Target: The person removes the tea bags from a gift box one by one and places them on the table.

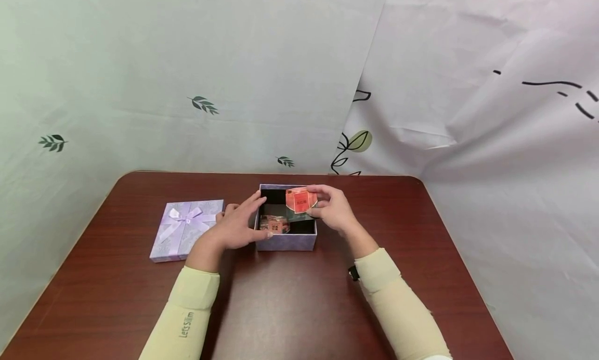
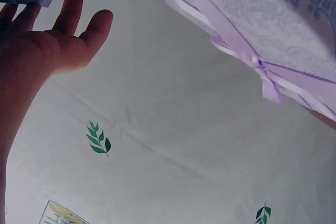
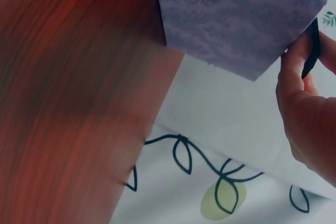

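A lavender patterned gift box (image 1: 286, 242) with a black inside stands uncovered on the table. My right hand (image 1: 334, 209) pinches a flat red-and-green printed packet (image 1: 301, 201) over the box's right part. In the right wrist view, the packet's dark thin edge (image 3: 313, 51) shows between thumb and fingers, beside the box wall (image 3: 236, 19). My left hand (image 1: 238, 225) is spread along the box's left side, thumb at the near rim; the left wrist view shows its fingers extended against the box. Another printed packet (image 1: 276, 225) lies inside, at the left.
Left of the box lies its lavender lid (image 1: 170, 240), topped with a ribbon bow (image 1: 184, 217), close to my left hand. The dark red wooden table (image 1: 281, 308) ends at the back against a pale printed cloth (image 1: 281, 89). A black band (image 1: 354, 273) shows at my right wrist.
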